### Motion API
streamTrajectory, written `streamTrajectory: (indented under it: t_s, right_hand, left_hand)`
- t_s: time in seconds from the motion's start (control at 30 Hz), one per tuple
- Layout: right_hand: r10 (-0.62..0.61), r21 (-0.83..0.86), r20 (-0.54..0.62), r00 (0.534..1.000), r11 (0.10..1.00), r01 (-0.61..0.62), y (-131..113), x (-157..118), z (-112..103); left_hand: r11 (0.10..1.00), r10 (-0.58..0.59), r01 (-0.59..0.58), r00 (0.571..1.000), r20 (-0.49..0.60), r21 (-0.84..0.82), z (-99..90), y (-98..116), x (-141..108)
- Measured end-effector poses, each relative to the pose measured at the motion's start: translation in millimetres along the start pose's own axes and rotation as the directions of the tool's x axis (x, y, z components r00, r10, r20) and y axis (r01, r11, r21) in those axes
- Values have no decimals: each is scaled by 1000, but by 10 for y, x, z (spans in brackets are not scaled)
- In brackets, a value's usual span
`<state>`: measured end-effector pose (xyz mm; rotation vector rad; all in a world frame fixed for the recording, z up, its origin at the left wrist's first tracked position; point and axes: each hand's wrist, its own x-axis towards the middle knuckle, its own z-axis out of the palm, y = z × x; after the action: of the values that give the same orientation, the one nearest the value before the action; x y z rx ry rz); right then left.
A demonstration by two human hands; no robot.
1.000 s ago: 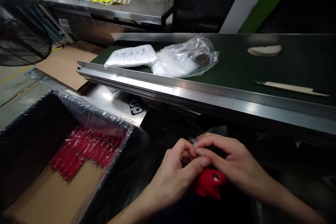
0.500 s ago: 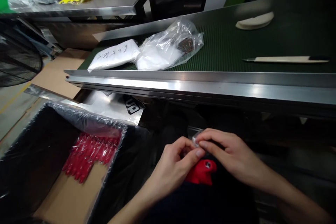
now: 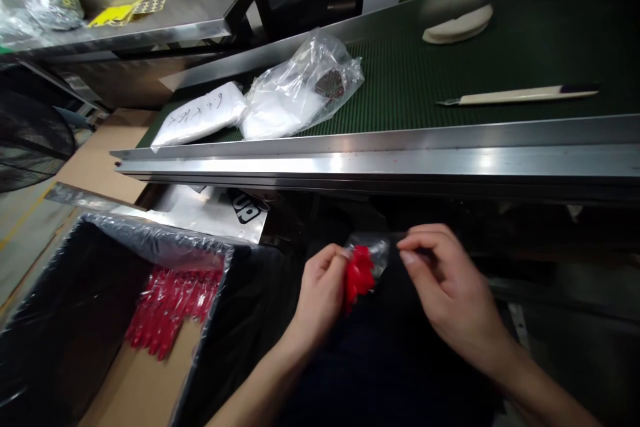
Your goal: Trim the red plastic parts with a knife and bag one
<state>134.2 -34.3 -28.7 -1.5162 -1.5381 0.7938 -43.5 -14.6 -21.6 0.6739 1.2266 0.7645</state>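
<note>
My left hand is closed round a small red piece with a lobed edge. A clear plastic bag bulges out beside the red piece, at its upper right; whether the piece sits inside it or against it, I cannot tell. To the right, my right hand has its thumb and index finger brought together in a pinch near the bag. Anything between those fingertips is too small to make out. Both hands are above my dark-clothed lap, in front of the conveyor.
A lined box at the left holds several red pieces in clear wrap. On the green conveyor lie white packets, a clear bag, a pale-handled knife and a curved off-white piece. A fan stands far left.
My hands were together pinching clear plastic, with the red piece below them. Now they are apart, the right hand further right, and the red piece is raised in my left hand. The view shifted.
</note>
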Motion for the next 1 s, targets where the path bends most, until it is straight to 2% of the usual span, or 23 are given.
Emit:
streamTrajectory:
  t_s: [0.07,0.13,0.2,0.3,0.47,0.6,0.77,0.93,1.0]
  right_hand:
    - [-74,-34,-73,995,997,72,-24,-81,10]
    - [-199,-75,25,980,977,201,-46,-179,48]
    - [-343,-127,177,922,922,367,-54,-269,111]
    - [-481,-232,259,838,811,537,-27,-339,196]
    - [-591,-347,251,766,684,642,54,-309,214]
    - [-626,-417,287,725,600,683,125,-294,207]
    - [-697,-393,217,683,579,715,101,-256,71]
    - [-707,-348,116,697,628,696,-20,-244,-232]
    - [-691,-316,140,709,647,693,2,-298,-302]
  left_hand:
    - [978,-52,50,999,-1,-204,30,31,65]
    - [916,-111,116,993,35,-384,50,64,111]
    - [840,-163,175,984,68,-514,68,85,138]
    - [745,-211,216,974,84,-631,107,85,156]
    - [673,-238,197,970,43,-713,178,58,165]
    - [700,-246,194,969,23,-687,216,50,133]
    - [845,-197,153,980,-34,-513,217,16,76]
    - [969,-27,-4,992,-123,-246,37,-25,182]
    - [985,25,-49,989,-146,-167,-42,-23,225]
